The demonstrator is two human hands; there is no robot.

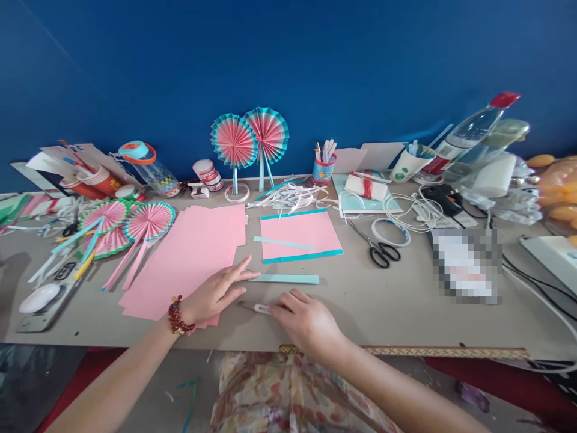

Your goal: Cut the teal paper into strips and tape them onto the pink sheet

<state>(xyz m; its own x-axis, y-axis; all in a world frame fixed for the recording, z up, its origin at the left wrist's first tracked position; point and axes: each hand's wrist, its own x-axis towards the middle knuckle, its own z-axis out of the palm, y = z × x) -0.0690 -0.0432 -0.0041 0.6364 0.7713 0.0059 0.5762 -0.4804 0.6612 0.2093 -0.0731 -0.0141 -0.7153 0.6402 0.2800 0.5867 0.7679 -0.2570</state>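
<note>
My left hand, with a red bead bracelet at the wrist, is spread over the right edge of the pink paper stack. Its fingertips reach the left end of a pale blue paper strip lying on the table. In my right hand is a small craft knife, held low over the table with its tip pointing left. Behind the strip lies a pink sheet with blue bands along its long edges. A thin pale strip rests slantwise across that sheet.
Pleated paper fans stand against the blue wall; more fans lie at left. Black-handled scissors, a tape roll and a white cable are at right. Paper scraps and a pencil cup sit behind.
</note>
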